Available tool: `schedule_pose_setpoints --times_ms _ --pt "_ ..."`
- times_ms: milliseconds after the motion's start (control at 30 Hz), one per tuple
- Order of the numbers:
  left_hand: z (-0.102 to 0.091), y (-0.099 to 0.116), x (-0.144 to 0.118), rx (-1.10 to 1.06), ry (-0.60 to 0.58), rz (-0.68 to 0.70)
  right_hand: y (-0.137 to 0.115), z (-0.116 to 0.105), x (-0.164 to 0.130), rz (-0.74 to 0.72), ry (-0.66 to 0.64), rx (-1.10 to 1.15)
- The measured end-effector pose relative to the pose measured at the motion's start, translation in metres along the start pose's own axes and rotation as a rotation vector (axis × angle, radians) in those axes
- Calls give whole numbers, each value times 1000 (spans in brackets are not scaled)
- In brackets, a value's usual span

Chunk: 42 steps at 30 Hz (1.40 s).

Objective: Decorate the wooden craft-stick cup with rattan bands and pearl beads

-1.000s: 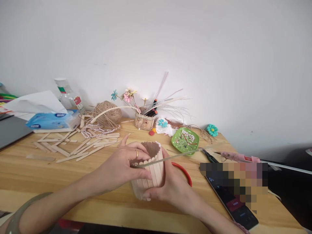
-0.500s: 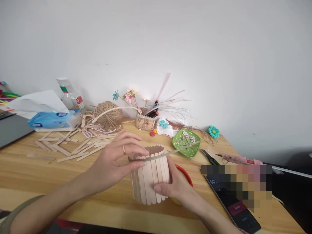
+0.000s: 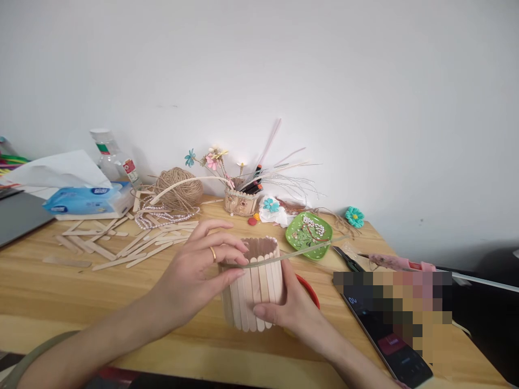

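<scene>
No writing is sharp enough to read; the blue tissue pack [image 3: 83,199], far to the left of the left hand [image 3: 193,273], carries only a small blurred label, and the bottle [image 3: 110,156] behind it a red and green one. The left hand is half closed, its fingers [image 3: 227,258] pressing a thin strip [image 3: 290,254] against the rim of the stick cup [image 3: 253,283]. The right hand [image 3: 290,310] wraps around the cup's lower right side and holds it upright on the surface [image 3: 81,292]. The inside of the cup is not visible. Beyond the right hand, a green dish [image 3: 308,233] holds small white beads.
</scene>
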<state>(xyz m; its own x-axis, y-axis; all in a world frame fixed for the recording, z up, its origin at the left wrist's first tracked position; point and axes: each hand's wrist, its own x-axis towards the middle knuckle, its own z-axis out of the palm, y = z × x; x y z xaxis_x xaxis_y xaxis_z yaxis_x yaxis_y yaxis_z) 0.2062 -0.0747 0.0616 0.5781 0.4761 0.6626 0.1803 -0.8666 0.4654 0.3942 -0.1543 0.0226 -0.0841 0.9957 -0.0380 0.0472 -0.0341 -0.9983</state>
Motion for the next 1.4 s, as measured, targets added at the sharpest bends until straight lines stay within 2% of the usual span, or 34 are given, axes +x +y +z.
schedule_pose_setpoints --times_ms 167,433,633,867,967,1067,1167,1267,1400 --pt "5 1 -1 14 71 -79 1 -1 0 -37 29 8" --pt "3 5 0 200 177 101 -3 0 -3 -35 50 -31" --pt "6 6 0 210 219 100 -4 0 -2 -42 60 -43" --pt "3 3 0 -209 283 -89 -3 1 -2 -36 104 -136" --pt "-1 6 1 -224 337 -186 -2 2 -3 -48 148 -207" --pt "0 8 0 -207 309 -312 -2 3 -5 -46 221 -312" --pt "11 7 -5 -383 299 -439 -4 4 -6 -77 292 -418" --pt "31 3 -12 -609 298 -572 -6 7 -8 -104 321 -447" --pt "52 2 -15 -854 191 -839 -4 11 -11 -62 288 -422"
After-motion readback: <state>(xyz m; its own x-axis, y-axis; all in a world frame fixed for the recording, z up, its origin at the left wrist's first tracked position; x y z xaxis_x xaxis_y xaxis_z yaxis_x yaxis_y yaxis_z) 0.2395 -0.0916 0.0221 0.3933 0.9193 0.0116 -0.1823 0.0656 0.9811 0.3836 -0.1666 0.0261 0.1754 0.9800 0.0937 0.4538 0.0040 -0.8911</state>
